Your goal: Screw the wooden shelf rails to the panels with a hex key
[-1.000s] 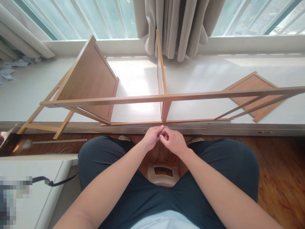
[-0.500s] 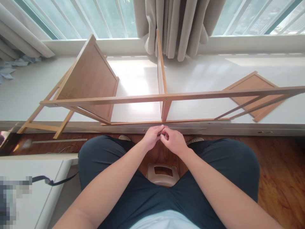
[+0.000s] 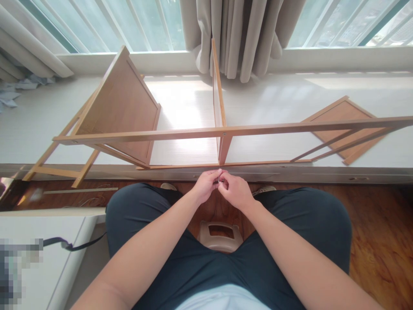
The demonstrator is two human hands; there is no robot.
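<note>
My left hand (image 3: 206, 186) and my right hand (image 3: 235, 189) meet between my knees, just below the front edge of the white ledge. Both are closed, fingertips pinched together around a small, thin dark piece (image 3: 219, 178) that is too small to name. Right in front of them a wooden shelf frame (image 3: 180, 135) lies on its side along the ledge. Two shelf panels, the left panel (image 3: 119, 99) and the middle panel (image 3: 218, 86), stand up from it. Neither hand touches the frame.
A loose wooden panel (image 3: 343, 114) lies on the white ledge (image 3: 267, 99) at the right. Curtains (image 3: 238, 38) hang by the windows behind. Below me is a beige stool (image 3: 221, 243). A white surface (image 3: 41, 267) with a black strap (image 3: 74, 248) is at the left.
My fingers have shifted very slightly around the small piece. The frame, panels and my arms look the same.
</note>
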